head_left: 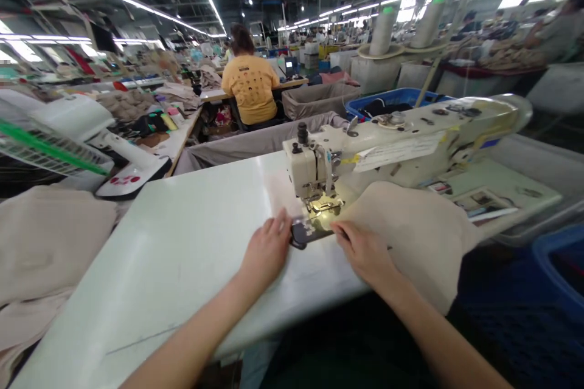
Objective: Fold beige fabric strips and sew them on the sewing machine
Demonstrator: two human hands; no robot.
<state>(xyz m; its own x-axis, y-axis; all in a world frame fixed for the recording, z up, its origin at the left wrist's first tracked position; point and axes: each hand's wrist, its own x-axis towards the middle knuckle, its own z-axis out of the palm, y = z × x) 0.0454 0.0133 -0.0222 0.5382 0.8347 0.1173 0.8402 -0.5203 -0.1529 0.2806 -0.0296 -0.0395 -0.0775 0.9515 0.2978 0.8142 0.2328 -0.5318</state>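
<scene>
A cream sewing machine (310, 167) stands over the pale table, its lamp lighting the presser foot and the dark metal needle plate (303, 232). A piece of beige fabric (410, 225) spreads to the right of the needle and hangs over the table's front edge. My right hand (367, 252) pinches the edge of this fabric just right of the plate, thumb and forefinger together. Left of the plate, my left hand (268, 246) lies on the tabletop with its fingers stretched forward, fingertips near a pale stretch of cloth beside the presser foot.
More beige fabric (50, 243) is piled at the left, beside a white fan (82, 127). A grey cloth-lined bin (255, 141) runs behind the table (182, 243). Blue baskets (559, 255) stand at the right and behind the machine. Ahead sits a person in a yellow shirt (250, 88).
</scene>
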